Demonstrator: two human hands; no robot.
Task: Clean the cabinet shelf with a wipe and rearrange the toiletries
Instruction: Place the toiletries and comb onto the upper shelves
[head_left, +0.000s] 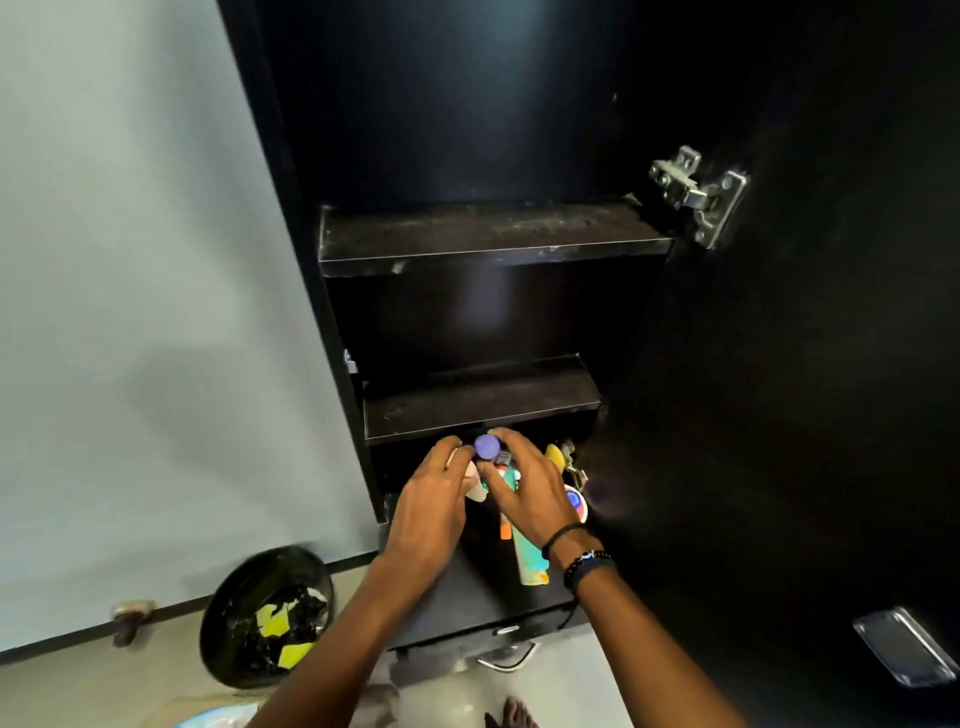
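Observation:
A black cabinet stands open with two bare, dusty shelves: an upper shelf (493, 236) and a middle shelf (480, 402). On the lowest level lies a cluster of toiletries. My left hand (428, 506) and my right hand (530, 491) close together around a bottle with a purple cap (487, 447) and the items next to it. A teal tube (527, 558) lies under my right wrist. A yellow item (555, 456) and a white jar with a blue and red lid (575, 503) sit to the right. No wipe is visible.
The open cabinet door (805, 415) with a metal hinge (698, 195) fills the right side. A drawer handle (506, 660) is below the bottom level. A black bin (267, 616) with scraps stands on the floor at the left, by a pale wall (130, 312).

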